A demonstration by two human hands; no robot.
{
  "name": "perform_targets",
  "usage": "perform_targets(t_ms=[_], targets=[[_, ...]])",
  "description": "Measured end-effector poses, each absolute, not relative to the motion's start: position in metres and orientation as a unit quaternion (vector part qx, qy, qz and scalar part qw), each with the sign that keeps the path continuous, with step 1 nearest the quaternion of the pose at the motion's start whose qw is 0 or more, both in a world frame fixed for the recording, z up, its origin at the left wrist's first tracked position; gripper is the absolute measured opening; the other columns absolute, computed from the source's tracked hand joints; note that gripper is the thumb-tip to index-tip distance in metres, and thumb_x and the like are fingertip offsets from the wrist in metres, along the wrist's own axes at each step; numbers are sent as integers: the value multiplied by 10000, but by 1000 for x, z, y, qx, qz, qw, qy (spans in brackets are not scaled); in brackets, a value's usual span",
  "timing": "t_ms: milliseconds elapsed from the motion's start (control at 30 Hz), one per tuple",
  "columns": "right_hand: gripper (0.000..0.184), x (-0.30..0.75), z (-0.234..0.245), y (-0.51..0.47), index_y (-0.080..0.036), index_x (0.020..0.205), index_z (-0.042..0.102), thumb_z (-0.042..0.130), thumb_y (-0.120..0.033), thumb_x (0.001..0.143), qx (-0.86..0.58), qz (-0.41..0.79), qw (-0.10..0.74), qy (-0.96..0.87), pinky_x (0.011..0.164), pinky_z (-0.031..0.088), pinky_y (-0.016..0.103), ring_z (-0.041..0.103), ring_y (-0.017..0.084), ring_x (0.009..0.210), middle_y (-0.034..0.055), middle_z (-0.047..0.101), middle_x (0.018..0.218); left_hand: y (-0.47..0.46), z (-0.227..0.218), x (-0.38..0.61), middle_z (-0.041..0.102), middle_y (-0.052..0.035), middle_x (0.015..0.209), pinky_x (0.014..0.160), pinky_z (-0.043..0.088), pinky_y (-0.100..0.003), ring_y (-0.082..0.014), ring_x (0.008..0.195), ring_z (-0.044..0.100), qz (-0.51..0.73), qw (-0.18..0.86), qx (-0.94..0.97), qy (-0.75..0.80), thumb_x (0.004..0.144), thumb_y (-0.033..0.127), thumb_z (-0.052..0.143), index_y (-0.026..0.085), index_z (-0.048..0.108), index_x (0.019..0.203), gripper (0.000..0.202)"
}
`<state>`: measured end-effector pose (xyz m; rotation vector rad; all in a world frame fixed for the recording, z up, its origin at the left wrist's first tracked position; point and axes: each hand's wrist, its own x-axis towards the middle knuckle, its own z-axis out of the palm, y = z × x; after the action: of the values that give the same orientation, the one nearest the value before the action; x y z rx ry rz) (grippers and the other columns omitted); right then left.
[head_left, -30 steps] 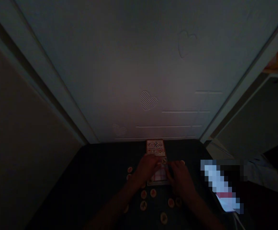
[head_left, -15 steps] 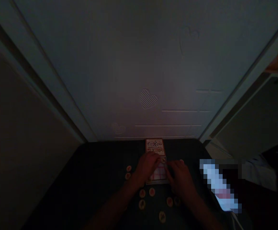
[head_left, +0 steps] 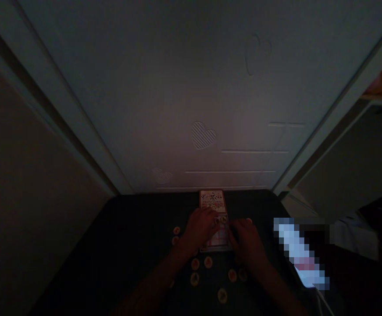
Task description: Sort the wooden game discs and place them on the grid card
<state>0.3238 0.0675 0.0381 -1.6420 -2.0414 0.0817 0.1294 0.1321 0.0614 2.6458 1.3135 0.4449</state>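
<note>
A small open box (head_left: 219,240) with a red-lined grid lies on the dark table, its printed lid (head_left: 212,199) behind it. My left hand (head_left: 201,227) reaches over the box's left side. Its thumb and finger close around a round chess piece (head_left: 216,220) at the far end of the box. Beside that sits a second chess piece (head_left: 223,219). My right hand (head_left: 247,237) is at the box's right edge with fingers curled against it. Dim light hides the exact contact of its fingertips.
Several round chess pieces lie loose on the table (head_left: 125,245), such as a red-marked piece (head_left: 208,262) and a dark-marked one (head_left: 222,296) near the front. A lit, blurred-out phone (head_left: 305,259) with a cable is at the right. A white panel (head_left: 164,96) rises behind.
Two pieces now show side by side at the box's far end, where one showed before. My right fingertips have drawn slightly back from them. The left hand has barely moved.
</note>
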Motion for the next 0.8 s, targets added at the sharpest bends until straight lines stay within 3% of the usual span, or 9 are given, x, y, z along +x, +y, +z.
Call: perform_targets(t_ms=[100, 467, 800], targets=[[184, 323, 36, 78, -223, 1100, 673, 575, -215, 944, -612, 32, 252, -749, 903, 455, 367, 621, 248, 1004, 84, 700, 1064, 133, 59, 129, 668, -71, 1212, 959, 456, -399, -267, 1162, 588, 155, 71, 881, 441, 896, 343, 679, 229, 635, 1159, 291], [233, 307, 33, 104, -230, 1060, 707, 545, -115, 938, -627, 22, 211, -750, 835, 462, 305, 626, 219, 966, 80, 702, 1068, 140, 49, 125, 655, -62, 1223, 964, 457, -391, -257, 1187, 574, 148, 60, 885, 437, 923, 287, 650, 238, 621, 1159, 242], [225, 312, 24, 106, -232, 1106, 693, 544, -147, 961, -614, 10, 212, -760, 868, 446, 336, 615, 234, 971, 79, 697, 1046, 143, 40, 118, 663, -61, 1212, 967, 456, -400, -249, 1163, 597, 154, 65, 886, 433, 953, 322, 613, 241, 627, 1173, 235]])
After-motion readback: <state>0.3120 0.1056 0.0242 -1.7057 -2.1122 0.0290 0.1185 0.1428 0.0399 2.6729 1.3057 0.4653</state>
